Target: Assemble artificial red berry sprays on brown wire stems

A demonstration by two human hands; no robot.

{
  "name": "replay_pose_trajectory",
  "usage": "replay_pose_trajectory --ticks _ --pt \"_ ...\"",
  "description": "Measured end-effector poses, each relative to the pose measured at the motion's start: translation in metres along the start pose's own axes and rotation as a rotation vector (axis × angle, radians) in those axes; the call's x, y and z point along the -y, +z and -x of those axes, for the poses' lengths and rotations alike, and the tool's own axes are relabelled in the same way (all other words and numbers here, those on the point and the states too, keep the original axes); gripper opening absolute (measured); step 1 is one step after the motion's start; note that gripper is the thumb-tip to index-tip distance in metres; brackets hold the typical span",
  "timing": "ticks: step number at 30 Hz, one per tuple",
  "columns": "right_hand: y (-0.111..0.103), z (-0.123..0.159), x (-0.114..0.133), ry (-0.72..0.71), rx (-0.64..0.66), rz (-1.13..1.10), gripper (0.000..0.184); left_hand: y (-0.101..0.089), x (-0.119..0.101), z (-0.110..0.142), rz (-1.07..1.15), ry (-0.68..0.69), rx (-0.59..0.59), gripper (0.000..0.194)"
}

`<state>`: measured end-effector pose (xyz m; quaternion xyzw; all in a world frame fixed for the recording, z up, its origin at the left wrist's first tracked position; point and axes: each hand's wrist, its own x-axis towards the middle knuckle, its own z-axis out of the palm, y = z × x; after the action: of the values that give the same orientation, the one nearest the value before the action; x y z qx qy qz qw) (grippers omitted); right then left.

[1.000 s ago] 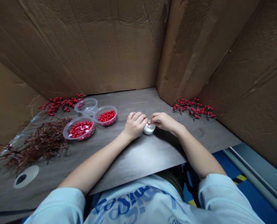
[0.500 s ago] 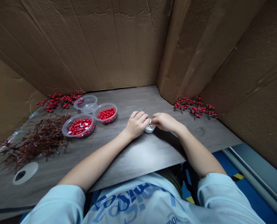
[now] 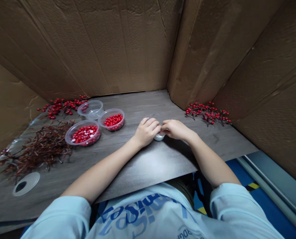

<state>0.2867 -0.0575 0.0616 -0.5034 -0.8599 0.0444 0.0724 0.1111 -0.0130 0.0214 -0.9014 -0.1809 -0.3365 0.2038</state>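
My left hand [image 3: 147, 132] and my right hand [image 3: 175, 129] meet over a small round white dish [image 3: 159, 137] on the grey table. Curled at the dish's left edge, the left fingers close on a thin brown twig [image 3: 160, 132], of which only a bit shows between the hands. The right thumb and fingers are pinched together at the twig's other side; what lies in the pinch is too small to make out. Both hands partly cover the dish.
Left of my hands stand a tub of red berries [image 3: 113, 120], a tub of red and white pieces [image 3: 84, 134] and a clear tub [image 3: 91, 110]. Brown twigs [image 3: 44, 142] lie beside them, near a white disc [image 3: 28, 183]. Berry sprigs [image 3: 207, 113] lie right; cardboard walls [image 3: 108, 49] surround the table.
Both hands stay over the dish with only slight finger movement. The whole view has shifted a little; the tubs and sprigs keep their places.
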Motion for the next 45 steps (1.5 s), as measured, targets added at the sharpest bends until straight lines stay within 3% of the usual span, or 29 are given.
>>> replay_pose_trajectory --ticks 5,14,23,26,31,37,45 --pt "0.000 0.000 -0.002 -0.007 -0.022 -0.043 0.020 -0.001 0.001 0.000 0.033 -0.016 0.005 0.019" --pt "-0.003 -0.005 -0.008 -0.020 -0.225 -0.431 0.018 -0.014 0.016 -0.005 0.036 -0.159 -0.020 0.016" --pt "-0.004 -0.004 -0.009 0.087 -0.302 -0.602 0.011 -0.020 0.028 -0.010 0.399 -0.325 0.246 0.016" --pt "-0.003 -0.004 -0.006 0.075 -0.308 -0.612 0.011 -0.028 0.033 -0.014 0.572 -0.320 0.294 0.023" --pt "0.001 -0.005 0.000 0.035 -0.331 -0.563 0.011 -0.038 0.032 -0.017 0.728 -0.295 0.291 0.010" --pt "0.002 -0.004 0.005 -0.059 -0.329 -0.492 0.016 -0.040 0.027 -0.014 0.674 -0.264 0.408 0.013" --pt "0.003 -0.003 0.009 -0.175 -0.408 -0.447 0.016 -0.044 0.027 -0.013 0.663 -0.294 0.412 0.015"
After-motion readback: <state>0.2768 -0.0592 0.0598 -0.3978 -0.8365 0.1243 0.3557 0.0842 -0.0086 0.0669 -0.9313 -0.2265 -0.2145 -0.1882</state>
